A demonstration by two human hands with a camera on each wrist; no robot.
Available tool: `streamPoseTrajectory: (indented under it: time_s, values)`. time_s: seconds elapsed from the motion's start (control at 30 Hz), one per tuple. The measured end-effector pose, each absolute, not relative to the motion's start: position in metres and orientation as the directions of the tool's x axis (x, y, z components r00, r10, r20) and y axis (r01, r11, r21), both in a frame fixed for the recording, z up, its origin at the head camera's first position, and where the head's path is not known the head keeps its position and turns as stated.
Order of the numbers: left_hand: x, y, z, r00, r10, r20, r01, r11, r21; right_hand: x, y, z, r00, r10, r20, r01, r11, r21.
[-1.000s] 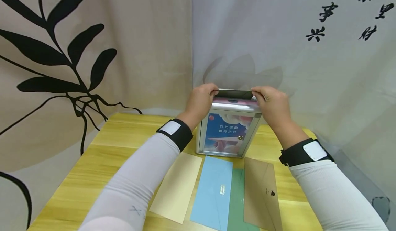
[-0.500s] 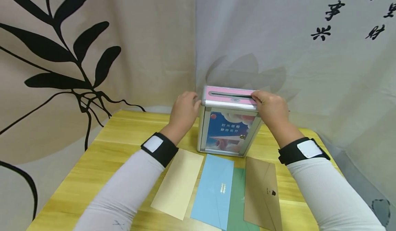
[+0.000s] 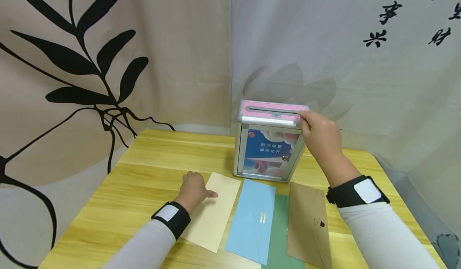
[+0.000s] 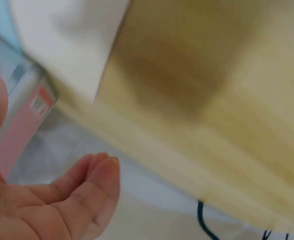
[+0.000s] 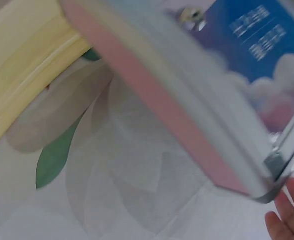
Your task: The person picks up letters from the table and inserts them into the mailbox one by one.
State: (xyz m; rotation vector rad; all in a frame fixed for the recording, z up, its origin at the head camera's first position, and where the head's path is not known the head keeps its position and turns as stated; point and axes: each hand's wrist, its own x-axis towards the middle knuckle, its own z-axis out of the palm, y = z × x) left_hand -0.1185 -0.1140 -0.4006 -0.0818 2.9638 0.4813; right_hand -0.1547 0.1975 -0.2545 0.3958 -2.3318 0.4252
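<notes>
A silver-framed letter box (image 3: 268, 151) stands upright at the back, its pink top (image 3: 252, 104) cut by a long slot (image 3: 270, 110). My right hand (image 3: 321, 135) is at the top right corner of the box, fingertips by the slot's end; the right wrist view shows loosely bent fingers (image 5: 289, 212) at the corner. My left hand (image 3: 194, 189) is over the upper left edge of a cream envelope (image 3: 216, 221), thumb stretched across it. Thumb and fingers (image 4: 79, 197) are spread apart in the left wrist view, with nothing between them.
Right of the cream envelope lie a blue envelope (image 3: 250, 221), a green envelope (image 3: 279, 231) partly covered, and a brown envelope (image 3: 309, 221). They rest on a yellow wooden table (image 3: 158, 161). Printed cloth (image 3: 187, 53) hangs behind the table.
A dark envelope held by both hands over the slot has gone down into it, out of sight. My left hand has dropped from the box to the cream envelope; the right stays at the corner.
</notes>
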Motion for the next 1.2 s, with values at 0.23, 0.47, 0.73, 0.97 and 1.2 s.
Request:
streamPoseTrajectory:
  time_s: [0.23, 0.47, 0.73, 0.97, 1.2]
  values:
    - [-0.111, -0.100, -0.417, -0.975, -0.055, -0.214, -0.101, 0.972, 0.210, -0.111, 0.195, -0.290, -0.591, -0.132, 0.796, -0.459, 0.866, -0.198]
    - [-0.110, -0.095, -0.427, -0.979, -0.036, -0.203, -0.061, 0.991, 0.122, -0.074, 0.198, -0.331, -0.703, -0.038, 0.710, -0.385, 0.860, -0.335]
    - [-0.113, -0.098, -0.426, -0.969, -0.041, -0.245, -0.049, 0.998, 0.029, -0.044, 0.198, -0.374, -0.821, -0.018, 0.571, -0.322, 0.840, -0.437]
    - [-0.116, -0.111, -0.427, -0.951, -0.132, -0.280, -0.204, 0.948, 0.246, -0.037, 0.197, -0.391, -0.872, 0.002, 0.490, -0.264, 0.840, -0.474]
    - [-0.118, -0.126, -0.425, -0.936, -0.096, -0.338, -0.203, 0.933, 0.298, -0.037, 0.191, -0.397, -0.847, -0.017, 0.531, -0.310, 0.828, -0.468]
